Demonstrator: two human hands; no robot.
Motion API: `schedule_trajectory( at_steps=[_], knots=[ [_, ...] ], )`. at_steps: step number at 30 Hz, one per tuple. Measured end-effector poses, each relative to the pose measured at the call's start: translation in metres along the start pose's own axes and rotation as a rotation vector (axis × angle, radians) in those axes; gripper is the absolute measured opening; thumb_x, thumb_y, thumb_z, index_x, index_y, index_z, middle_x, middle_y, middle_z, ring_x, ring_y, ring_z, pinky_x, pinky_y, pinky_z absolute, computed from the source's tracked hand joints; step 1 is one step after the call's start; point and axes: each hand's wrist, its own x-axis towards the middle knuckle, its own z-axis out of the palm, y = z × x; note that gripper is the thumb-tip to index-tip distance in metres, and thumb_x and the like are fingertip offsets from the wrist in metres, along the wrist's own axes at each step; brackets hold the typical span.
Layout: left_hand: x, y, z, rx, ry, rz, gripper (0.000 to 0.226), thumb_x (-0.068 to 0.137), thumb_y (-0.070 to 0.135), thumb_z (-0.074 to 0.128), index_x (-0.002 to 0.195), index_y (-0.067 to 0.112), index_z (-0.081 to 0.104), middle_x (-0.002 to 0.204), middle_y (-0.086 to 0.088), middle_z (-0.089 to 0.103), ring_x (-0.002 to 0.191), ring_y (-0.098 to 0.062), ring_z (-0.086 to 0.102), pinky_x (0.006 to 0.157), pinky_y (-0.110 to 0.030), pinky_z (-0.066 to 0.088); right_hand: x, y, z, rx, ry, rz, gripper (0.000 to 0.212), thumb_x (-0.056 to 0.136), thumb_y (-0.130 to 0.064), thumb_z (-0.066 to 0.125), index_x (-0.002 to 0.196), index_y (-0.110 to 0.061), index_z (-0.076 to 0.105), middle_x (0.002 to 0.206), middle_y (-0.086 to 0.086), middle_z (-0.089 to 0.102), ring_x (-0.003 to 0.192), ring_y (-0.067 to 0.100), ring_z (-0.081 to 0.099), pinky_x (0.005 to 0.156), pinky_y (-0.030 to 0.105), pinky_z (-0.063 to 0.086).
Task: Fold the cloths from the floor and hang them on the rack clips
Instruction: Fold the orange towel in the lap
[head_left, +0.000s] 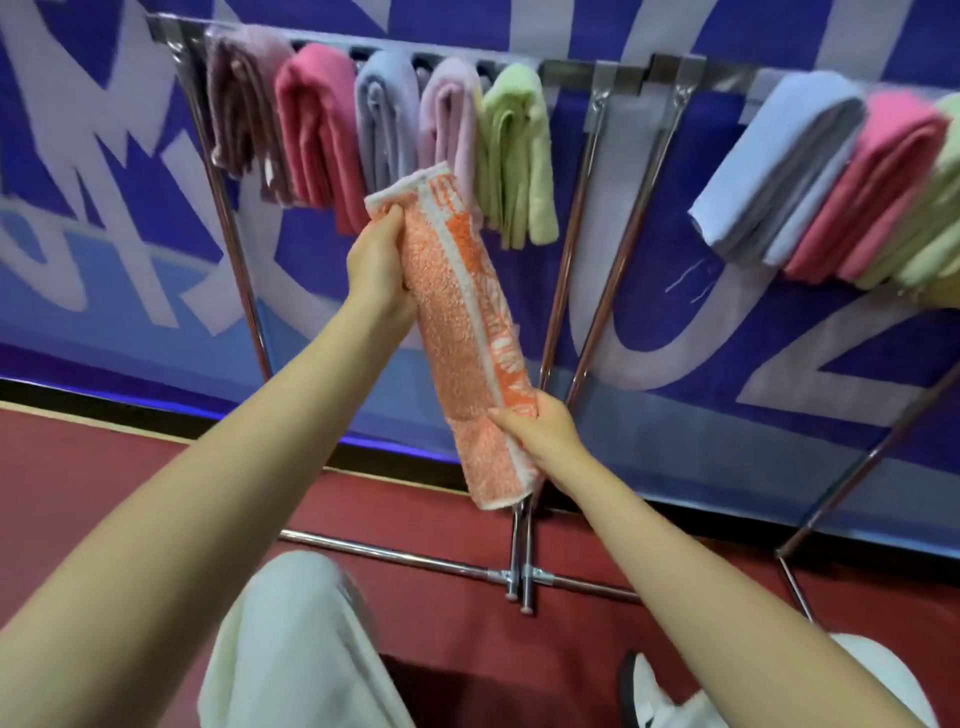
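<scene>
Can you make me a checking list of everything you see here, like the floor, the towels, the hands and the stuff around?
Surface: red floor, no cloths seen lying on it.
Job's things: folded orange cloth held in the air in front of the rack; five folded cloths hang on the rack's left part, three more on a second rack at right.
Clutter: nothing seen.
Grippers: left hand grips the orange cloth near its top; right hand grips it lower down.
Cables: nothing seen.
Surroundings: blue and white banner behind the racks; the person's pale trousers and a shoe below.
</scene>
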Motion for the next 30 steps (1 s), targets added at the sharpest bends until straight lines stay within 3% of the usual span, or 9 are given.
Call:
schedule_trajectory(
  at_steps=[3, 7, 10, 12, 15, 18, 22, 25, 30],
  knots=[
    [0.023, 0.048, -0.008, 0.046, 0.076, 0.090, 0.017, 0.098, 0.016, 0.053, 0.092, 0.008, 0.066, 0.092, -0.014, 0.068, 0.084, -0.024, 0.066, 0.091, -0.044, 0.053, 0.031, -0.051, 0.029, -0.230, -0.078, -0.060, 0.022, 0.075, -0.020, 0.078, 0.094, -0.013, 0.069, 0.087, 0.003, 0.069, 0.081, 0.017, 0.065, 0.074, 0.029, 0.050],
    [0.038, 0.110, -0.010, 0.110, 0.112, 0.208, 0.018, 0.097, 0.015, 0.053, 0.085, 0.012, 0.066, 0.080, -0.010, 0.066, 0.072, -0.021, 0.064, 0.074, -0.034, 0.054, 0.068, -0.128, 0.083, -0.258, -0.212, -0.193, 0.014, 0.078, -0.020, 0.074, 0.087, -0.022, 0.064, 0.084, 0.000, 0.068, 0.077, 0.014, 0.064, 0.077, 0.029, 0.054],
    [0.049, 0.156, -0.017, 0.200, 0.170, 0.305, 0.015, 0.096, 0.022, 0.055, 0.095, 0.014, 0.068, 0.088, -0.007, 0.070, 0.082, -0.020, 0.067, 0.081, -0.035, 0.056, 0.087, -0.189, 0.125, -0.240, -0.279, -0.273, 0.011, 0.083, -0.017, 0.067, 0.078, -0.020, 0.058, 0.056, -0.003, 0.056, 0.042, 0.002, 0.050, 0.041, 0.015, 0.039],
    [0.062, 0.188, -0.026, 0.222, 0.206, 0.364, 0.016, 0.096, 0.023, 0.055, 0.089, 0.017, 0.067, 0.084, -0.004, 0.069, 0.077, -0.017, 0.066, 0.078, -0.034, 0.057, 0.099, -0.223, 0.154, -0.191, -0.355, -0.255, 0.006, 0.087, -0.009, 0.062, 0.085, -0.014, 0.060, 0.056, 0.000, 0.055, 0.037, 0.005, 0.049, 0.035, 0.012, 0.032],
    [0.082, 0.234, -0.041, 0.210, 0.272, 0.429, 0.018, 0.097, 0.024, 0.054, 0.083, 0.019, 0.066, 0.082, -0.004, 0.067, 0.077, -0.018, 0.065, 0.079, -0.036, 0.056, 0.120, -0.268, 0.200, -0.056, -0.513, -0.190, 0.020, 0.086, 0.003, 0.049, 0.092, -0.010, 0.062, 0.063, 0.005, 0.062, 0.055, 0.019, 0.061, 0.058, 0.026, 0.055],
    [0.107, 0.277, -0.062, 0.225, 0.367, 0.491, 0.019, 0.097, 0.028, 0.053, 0.088, 0.018, 0.066, 0.088, -0.004, 0.069, 0.084, -0.019, 0.067, 0.083, -0.035, 0.057, 0.144, -0.308, 0.241, 0.014, -0.603, -0.224, 0.017, 0.087, 0.001, 0.047, 0.088, -0.007, 0.062, 0.069, 0.007, 0.062, 0.071, 0.024, 0.062, 0.086, 0.046, 0.055],
    [0.144, 0.319, -0.093, 0.263, 0.458, 0.574, 0.020, 0.097, 0.031, 0.053, 0.088, 0.019, 0.065, 0.097, -0.006, 0.071, 0.090, -0.021, 0.069, 0.085, -0.038, 0.057, 0.178, -0.346, 0.285, -0.003, -0.712, -0.359, 0.014, 0.093, -0.012, 0.055, 0.103, -0.005, 0.062, 0.090, 0.013, 0.066, 0.088, 0.026, 0.064, 0.083, 0.042, 0.057],
    [0.173, 0.330, -0.119, 0.231, 0.523, 0.569, 0.018, 0.097, 0.030, 0.055, 0.085, 0.018, 0.064, 0.093, -0.004, 0.070, 0.083, -0.017, 0.069, 0.074, -0.031, 0.058, 0.206, -0.363, 0.307, -0.090, -0.752, -0.397, 0.024, 0.092, -0.016, 0.059, 0.113, -0.005, 0.061, 0.102, 0.016, 0.066, 0.098, 0.028, 0.065, 0.082, 0.038, 0.058],
    [0.218, 0.329, -0.158, 0.141, 0.549, 0.525, 0.029, 0.092, 0.021, 0.064, 0.118, 0.007, 0.061, 0.094, -0.006, 0.069, 0.087, -0.018, 0.069, 0.076, -0.029, 0.060, 0.239, -0.401, 0.305, -0.445, -0.553, -0.528, 0.036, 0.083, -0.032, 0.067, 0.106, -0.004, 0.064, 0.097, 0.015, 0.070, 0.085, 0.028, 0.070, 0.076, 0.035, 0.058]
  ],
)
